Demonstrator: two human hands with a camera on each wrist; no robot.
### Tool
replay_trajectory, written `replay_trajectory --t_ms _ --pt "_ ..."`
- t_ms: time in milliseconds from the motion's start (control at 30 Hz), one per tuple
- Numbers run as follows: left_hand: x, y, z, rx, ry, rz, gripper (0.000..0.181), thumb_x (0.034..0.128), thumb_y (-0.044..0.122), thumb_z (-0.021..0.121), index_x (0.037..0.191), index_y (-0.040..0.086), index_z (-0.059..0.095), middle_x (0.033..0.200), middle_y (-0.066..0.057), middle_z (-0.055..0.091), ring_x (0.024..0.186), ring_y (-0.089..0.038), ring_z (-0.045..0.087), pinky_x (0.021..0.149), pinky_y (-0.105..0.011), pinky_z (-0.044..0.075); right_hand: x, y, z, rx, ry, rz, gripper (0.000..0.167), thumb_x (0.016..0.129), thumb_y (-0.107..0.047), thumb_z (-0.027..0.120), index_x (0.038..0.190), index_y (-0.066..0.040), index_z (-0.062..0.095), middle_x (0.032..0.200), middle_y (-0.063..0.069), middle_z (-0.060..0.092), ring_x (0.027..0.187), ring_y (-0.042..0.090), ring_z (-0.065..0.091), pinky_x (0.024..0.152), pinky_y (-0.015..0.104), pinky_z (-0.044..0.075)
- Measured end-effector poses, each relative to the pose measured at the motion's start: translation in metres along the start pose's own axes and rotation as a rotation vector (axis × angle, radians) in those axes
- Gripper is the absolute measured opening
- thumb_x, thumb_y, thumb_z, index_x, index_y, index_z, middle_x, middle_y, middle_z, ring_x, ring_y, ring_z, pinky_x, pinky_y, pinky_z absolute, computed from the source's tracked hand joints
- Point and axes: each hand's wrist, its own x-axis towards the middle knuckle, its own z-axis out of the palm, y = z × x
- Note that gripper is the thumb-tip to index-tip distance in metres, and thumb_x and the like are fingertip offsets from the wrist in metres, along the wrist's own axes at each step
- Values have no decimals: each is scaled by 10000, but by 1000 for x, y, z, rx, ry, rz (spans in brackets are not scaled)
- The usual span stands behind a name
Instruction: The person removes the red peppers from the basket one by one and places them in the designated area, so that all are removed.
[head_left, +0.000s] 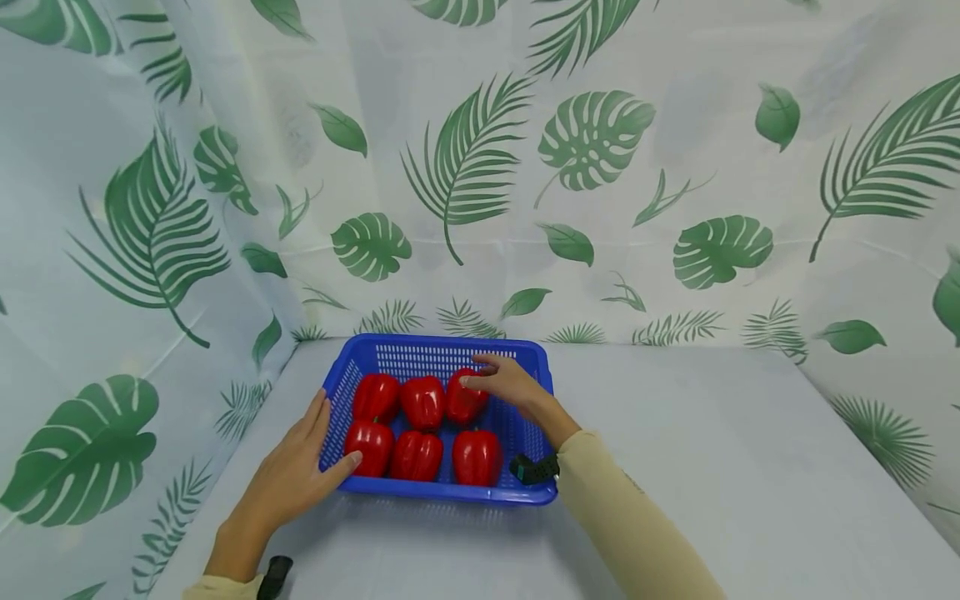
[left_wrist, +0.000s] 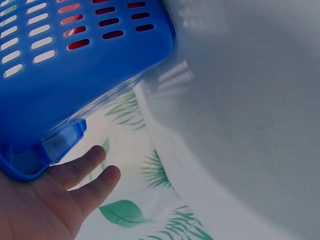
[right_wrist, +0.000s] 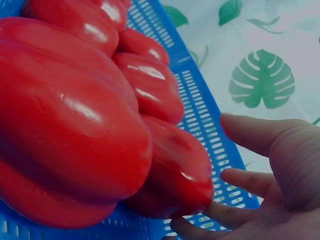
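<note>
Several glossy red bell peppers (head_left: 417,455) lie in a blue perforated plastic basket (head_left: 442,490), in a back row and a front row. My left hand (head_left: 295,469) is at the basket's left side, fingers straight along the rim and thumb over the front left corner. In the left wrist view, extended fingers (left_wrist: 95,187) stick out past the basket's rim. Over the back right of the basket, my right hand (head_left: 513,383) reaches to the back-right pepper (head_left: 466,398). The right wrist view has its fingertips near the pepper's end (right_wrist: 175,175), with the thumb apart.
The basket stands on a white table (head_left: 712,467), toward the left. A white curtain with green leaf prints (head_left: 465,167) hangs behind the table and along its left and right sides. A dark band (head_left: 534,469) is on the right wrist, above the basket's right end.
</note>
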Motion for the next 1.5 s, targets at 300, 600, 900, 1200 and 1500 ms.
replay_trajectory --t_ms 300,600,900,1200,1500 --pt "0 1 0 -9 6 6 1065 991 607 618 1657 -102 186 1745 -283 149 1540 -547 278 1122 -762 355 -2 3 0 -41 -28 -20 641 965 -186 762 1545 -11 553 1516 265 552 1402 458 520 1154 625 440" --pt "-1 1 0 -17 -17 -11 1065 1003 614 608 1670 -83 157 1755 -268 121 1548 -546 257 1113 -769 358 -3 4 4 -109 -40 -31 660 930 -74 765 1553 -37 551 1527 256 532 1398 459 506 1150 619 447" --pt "-1 -1 2 -30 -10 -22 1075 998 613 619 1678 -68 138 1748 -285 128 1534 -568 270 1091 -774 377 -2 3 5 -173 -34 -57 668 913 -1 767 1546 -27 555 1510 257 553 1388 454 519 1142 598 464" --pt "-1 0 -1 -35 -26 -24 1074 1003 620 611 1677 -70 140 1750 -282 124 1522 -583 279 1075 -790 381 -1 4 7 -198 -33 -55 669 920 -38 782 1549 -38 555 1502 248 561 1373 448 530 1135 606 469" --pt "1 0 -1 -34 -43 -45 1098 992 636 617 1675 -73 132 1749 -286 119 1516 -595 278 1064 -791 391 -2 3 6 -188 -41 -43 663 900 6 771 1533 -55 582 1467 236 585 1346 448 547 1114 615 486"
